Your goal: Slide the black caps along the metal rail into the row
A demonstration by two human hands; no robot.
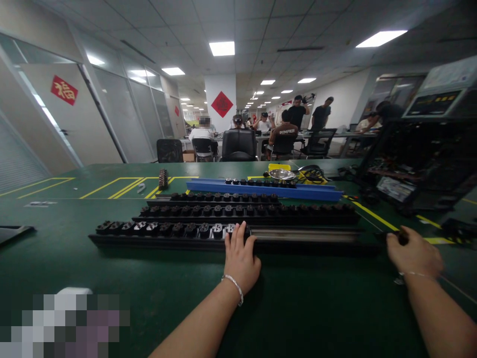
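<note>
Both hands on a long black rail (309,238) of small parts (167,228)
Head view: the left hand (240,258) lies flat, fingers spread, on the rail's middle. The right hand (413,256) curls shut round what seems to be its right end. The rail is slim and glossy, and probably rigid and light. Its seated parts could spill, so grip both ends and keep it level.

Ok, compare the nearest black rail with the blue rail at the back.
The black rail lies nearest, with the left hand resting on it; the blue rail lies behind, untouched. The black rail's parts fill only its left half; the blue rail's sit in a short row near its middle. Both lie across the green table.
</note>
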